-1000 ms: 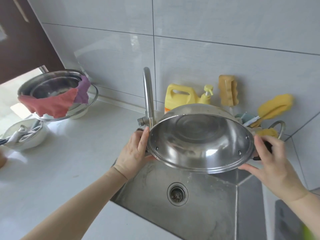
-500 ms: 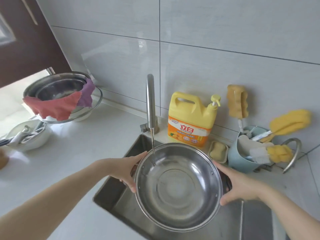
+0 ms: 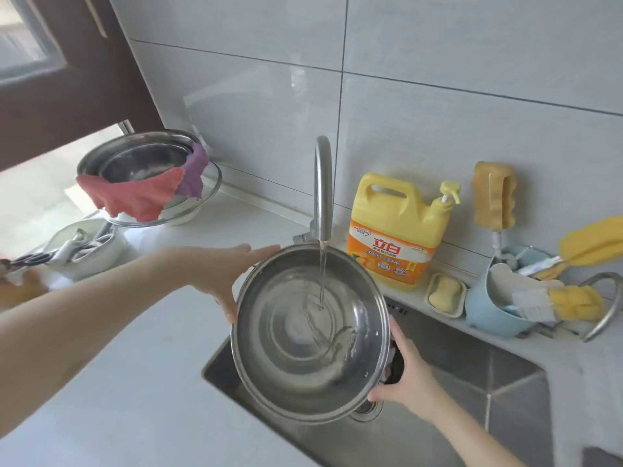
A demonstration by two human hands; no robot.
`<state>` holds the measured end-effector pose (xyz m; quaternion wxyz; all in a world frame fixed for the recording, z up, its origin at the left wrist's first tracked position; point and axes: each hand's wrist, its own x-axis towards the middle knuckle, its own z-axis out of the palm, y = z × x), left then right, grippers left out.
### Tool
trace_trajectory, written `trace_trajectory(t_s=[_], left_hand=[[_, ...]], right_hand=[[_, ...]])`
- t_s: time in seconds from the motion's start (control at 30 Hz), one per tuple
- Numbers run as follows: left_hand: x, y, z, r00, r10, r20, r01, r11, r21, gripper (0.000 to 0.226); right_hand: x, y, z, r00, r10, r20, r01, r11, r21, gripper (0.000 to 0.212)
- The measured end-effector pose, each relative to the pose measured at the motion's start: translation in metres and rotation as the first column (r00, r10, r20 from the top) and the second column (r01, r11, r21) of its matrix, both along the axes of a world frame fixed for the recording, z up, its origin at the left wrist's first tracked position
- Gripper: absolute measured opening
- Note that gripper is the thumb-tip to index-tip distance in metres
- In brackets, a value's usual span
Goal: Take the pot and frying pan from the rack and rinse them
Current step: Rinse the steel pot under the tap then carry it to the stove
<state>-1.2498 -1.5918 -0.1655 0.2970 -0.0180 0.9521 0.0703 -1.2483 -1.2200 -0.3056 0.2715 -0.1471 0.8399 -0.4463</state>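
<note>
Steel pot (image 3: 303, 335) under running faucet (image 3: 323, 190), both hands (image 3: 409, 375) holding it

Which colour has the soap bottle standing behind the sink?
The soap bottle is yellow with an orange label, shown in the head view.

A single head-worn wide-angle camera looks forward and down, close over the sink (image 3: 472, 375) and bench (image 3: 141, 365), edges apparently distorted.
</note>
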Motion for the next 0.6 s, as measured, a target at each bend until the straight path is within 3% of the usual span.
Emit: trace_trajectory(t_s=[0.13,0.2,0.33,0.47,0.53,0.6], left_hand=[[0.015,-0.011,0.004,0.961,-0.081,-0.265,0.102,0.992,0.067,0.143],[0.023,-0.013,-0.009,0.965,-0.016,-0.264,0.053,0.99,0.134,0.144],[0.025,0.002,-0.045,0.988,0.107,-0.109,-0.059,0.926,0.373,0.149],[0.015,0.027,-0.058,0.996,0.042,0.084,-0.078,0.865,0.496,0.148],[0.007,0.034,-0.052,0.978,-0.029,0.208,-0.085,0.85,0.52,0.138],[0.001,0.04,-0.038,0.955,-0.093,0.283,-0.075,0.844,0.531,0.12]], right_hand=[[0.001,-0.006,0.017,0.967,-0.095,-0.237,0.084,0.995,-0.056,0.142],[-0.015,0.003,0.044,0.962,-0.007,-0.273,0.013,1.0,0.018,0.139],[-0.052,0.022,0.107,0.944,0.239,-0.227,-0.149,0.923,0.355,0.143],[-0.086,0.041,0.156,0.931,0.354,-0.087,-0.246,0.787,0.566,0.146],[-0.091,0.05,0.166,0.931,0.363,0.032,-0.311,0.747,0.587,0.142],[-0.087,0.058,0.167,0.924,0.348,0.155,-0.377,0.773,0.511,0.118]])
